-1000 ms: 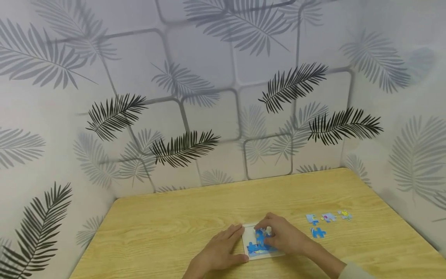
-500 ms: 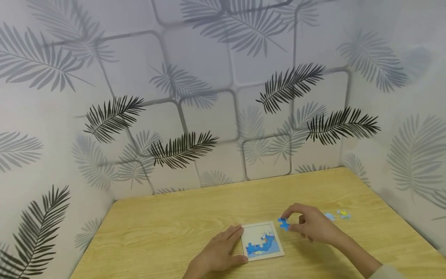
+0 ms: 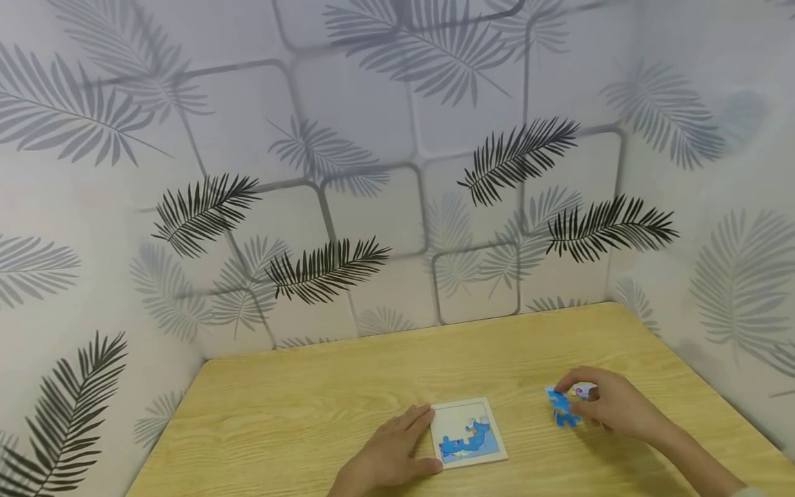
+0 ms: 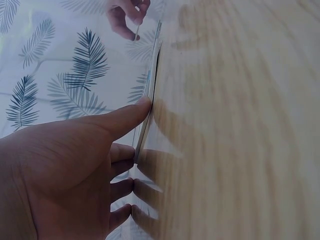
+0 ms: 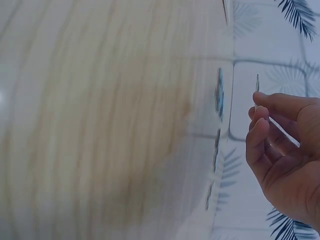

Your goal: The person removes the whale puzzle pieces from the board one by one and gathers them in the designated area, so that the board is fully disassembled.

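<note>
In the head view, a small square puzzle tray [image 3: 475, 462] with a pale rim lies on the table. Blue joined pieces [image 3: 477, 439] fill its lower and right part; its upper left shows the bare base. My left hand [image 3: 390, 447] rests on the table with its thumb and straight fingers touching the tray's left edge. Over to the right, my right hand [image 3: 621, 408] pinches a blue jigsaw piece [image 3: 558, 400] between thumb and fingers. The right wrist view shows that piece [image 5: 257, 82] edge-on, raised above the table. Loose pieces lie just below it, partly covered.
Another blue piece [image 3: 566, 418] and a pale piece with a pink swirl [image 3: 584, 391] lie near my right hand. The wooden table [image 3: 298, 400] meets a leaf-patterned wall [image 3: 385, 207] at its back and sides.
My right hand has lifted a blue piece off the tray and carried it right, over the loose pieces. The left hand stays at the tray's left edge.
</note>
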Available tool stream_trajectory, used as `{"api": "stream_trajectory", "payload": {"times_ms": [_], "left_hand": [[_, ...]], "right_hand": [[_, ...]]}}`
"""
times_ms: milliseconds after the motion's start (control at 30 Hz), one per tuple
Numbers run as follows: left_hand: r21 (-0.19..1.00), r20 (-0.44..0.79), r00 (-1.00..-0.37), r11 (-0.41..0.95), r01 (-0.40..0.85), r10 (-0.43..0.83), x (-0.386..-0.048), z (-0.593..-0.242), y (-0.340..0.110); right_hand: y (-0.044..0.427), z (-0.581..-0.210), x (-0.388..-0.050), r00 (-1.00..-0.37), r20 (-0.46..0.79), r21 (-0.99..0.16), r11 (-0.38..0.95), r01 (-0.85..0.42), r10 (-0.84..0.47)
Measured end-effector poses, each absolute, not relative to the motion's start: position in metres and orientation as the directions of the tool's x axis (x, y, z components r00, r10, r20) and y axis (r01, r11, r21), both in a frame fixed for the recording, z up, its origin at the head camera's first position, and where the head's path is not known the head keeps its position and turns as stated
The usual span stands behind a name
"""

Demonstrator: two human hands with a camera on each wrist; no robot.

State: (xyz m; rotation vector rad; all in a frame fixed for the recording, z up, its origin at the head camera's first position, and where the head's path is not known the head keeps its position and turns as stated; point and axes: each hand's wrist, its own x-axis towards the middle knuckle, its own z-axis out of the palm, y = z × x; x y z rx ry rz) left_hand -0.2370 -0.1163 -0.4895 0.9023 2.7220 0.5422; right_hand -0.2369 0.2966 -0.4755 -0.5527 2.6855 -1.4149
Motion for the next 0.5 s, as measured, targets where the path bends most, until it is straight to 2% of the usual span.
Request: {"api": "stream_trajectory", "payload": {"times_ms": [267, 500], "left_hand": [[0.408, -0.1, -0.802, 0.76, 0.506, 0.588, -0.235, -0.487, -0.115], [0.407, -0.089, -0.8, 0.754, 0.515, 0.594, -0.237, -0.488, -0.115]], "right_hand": [[0.333, -0.486, -0.231, -0.943, 0.132, -0.744, 0.598, -0.297, -0.305], [0.348, -0.494, -0.23, -0.937, 0.138, -0.695, 0.643, -0.322, -0.32]]}}
